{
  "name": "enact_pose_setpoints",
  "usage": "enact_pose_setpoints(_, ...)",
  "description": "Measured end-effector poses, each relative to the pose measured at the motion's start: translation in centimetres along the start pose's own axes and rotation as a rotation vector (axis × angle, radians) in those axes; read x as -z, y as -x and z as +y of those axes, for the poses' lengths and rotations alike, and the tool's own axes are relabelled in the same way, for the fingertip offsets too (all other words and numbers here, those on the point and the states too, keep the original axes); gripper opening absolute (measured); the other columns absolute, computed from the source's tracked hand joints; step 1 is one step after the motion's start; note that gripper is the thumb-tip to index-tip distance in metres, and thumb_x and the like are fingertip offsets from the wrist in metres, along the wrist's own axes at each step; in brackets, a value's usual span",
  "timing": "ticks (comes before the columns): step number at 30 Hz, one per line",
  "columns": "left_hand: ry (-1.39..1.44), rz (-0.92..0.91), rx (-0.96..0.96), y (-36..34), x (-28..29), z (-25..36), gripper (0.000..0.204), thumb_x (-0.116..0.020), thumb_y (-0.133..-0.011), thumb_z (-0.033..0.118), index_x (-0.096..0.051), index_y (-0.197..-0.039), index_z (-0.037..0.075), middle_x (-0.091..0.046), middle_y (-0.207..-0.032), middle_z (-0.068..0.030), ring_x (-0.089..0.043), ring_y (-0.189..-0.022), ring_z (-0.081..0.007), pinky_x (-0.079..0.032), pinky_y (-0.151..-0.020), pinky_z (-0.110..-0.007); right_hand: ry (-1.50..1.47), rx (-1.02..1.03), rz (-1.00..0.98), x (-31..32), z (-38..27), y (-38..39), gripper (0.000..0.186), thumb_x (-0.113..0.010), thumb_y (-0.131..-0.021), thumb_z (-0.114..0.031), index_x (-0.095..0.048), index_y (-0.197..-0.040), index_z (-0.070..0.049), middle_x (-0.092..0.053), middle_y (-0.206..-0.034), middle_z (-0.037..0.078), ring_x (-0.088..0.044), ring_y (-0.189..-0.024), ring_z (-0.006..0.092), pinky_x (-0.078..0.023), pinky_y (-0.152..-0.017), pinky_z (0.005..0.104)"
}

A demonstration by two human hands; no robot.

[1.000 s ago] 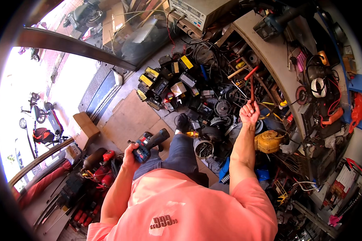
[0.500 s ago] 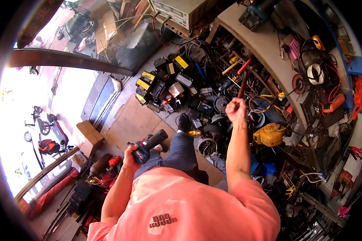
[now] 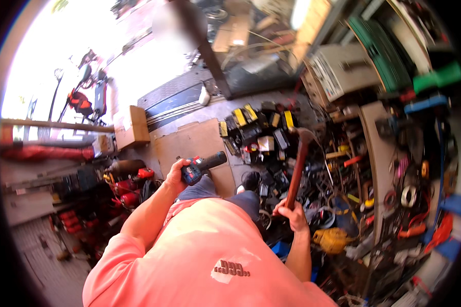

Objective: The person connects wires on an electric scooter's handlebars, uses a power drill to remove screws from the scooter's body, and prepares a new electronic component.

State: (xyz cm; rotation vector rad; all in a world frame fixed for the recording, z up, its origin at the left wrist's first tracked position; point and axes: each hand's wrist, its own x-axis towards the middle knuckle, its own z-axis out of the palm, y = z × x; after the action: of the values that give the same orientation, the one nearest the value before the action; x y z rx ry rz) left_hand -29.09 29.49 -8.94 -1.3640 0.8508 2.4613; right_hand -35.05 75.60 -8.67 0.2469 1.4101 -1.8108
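My left hand (image 3: 175, 175) is closed on a blue and black cordless power tool (image 3: 193, 172) held at waist height over my legs. My right hand (image 3: 292, 215) grips the lower end of the long red-brown handle of a hammer (image 3: 299, 166), whose head is raised in front of me. Behind the hammer lie a pile of black batteries with yellow labels (image 3: 246, 128) and a jumble of dark parts and tools. A yellow plastic housing (image 3: 333, 239) lies beside my right forearm.
A flattened cardboard sheet (image 3: 187, 138) is on the floor by the open doorway, with a cardboard box (image 3: 132, 130) beside it and scooters outside. A cluttered workbench (image 3: 371, 123) runs along the right, a metal case (image 3: 338, 71) at its far end. Red tools (image 3: 128, 187) crowd the left.
My right hand has drawn the hammer out of the clutter by the bench and nearer my body, head up. The view has turned toward the right, and the left hand still holds the power tool.
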Motion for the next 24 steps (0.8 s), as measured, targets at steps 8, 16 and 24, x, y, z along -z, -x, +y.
enact_pose_setpoints(8, 0.351, 0.119, -0.188, -1.2, 13.2, 8.3, 0.041, -0.070, -0.082, 0.028, -0.067, -0.118, 0.007, -0.072, -0.096, -0.0076, -0.071, -0.081, -0.0249, -0.062, -0.079, -0.042, 0.116, 0.421, -0.012, -12.8, -13.3, -15.8, 0.018, -0.070, -0.094, -0.016, -0.060, -0.083, -0.006, -0.051, -0.066, -0.001, -0.048, -0.056, 0.0099, -0.045, -0.056, 0.0275)
enact_pose_setpoints(16, 0.709, 0.325, -0.369, -1.7, 34.7, 8.0, 0.035, -0.070, -0.083, 0.029, -0.071, -0.112, 0.009, -0.071, -0.092, -0.0049, -0.070, -0.078, -0.0210, -0.061, -0.074, -0.038, 0.863, -0.132, 0.252, -17.7, -1.2, -28.2, 0.021, -0.076, -0.089, -0.025, -0.062, -0.091, -0.009, -0.052, -0.066, 0.000, -0.046, -0.044, 0.0126, -0.043, -0.043, 0.0306)
enact_pose_setpoints(24, 1.402, 0.992, -0.567, 8.5, 38.0, -10.8, 0.043, -0.072, -0.078, 0.037, -0.071, -0.114, 0.012, -0.072, -0.090, -0.0057, -0.071, -0.074, -0.0204, -0.061, -0.066, -0.037, 1.467, -0.512, -0.213, -28.2, -4.6, -44.7, 0.021, -0.074, -0.089, -0.024, -0.058, -0.086, -0.010, -0.047, -0.062, 0.001, -0.043, -0.042, 0.0155, -0.040, -0.041, 0.0343)
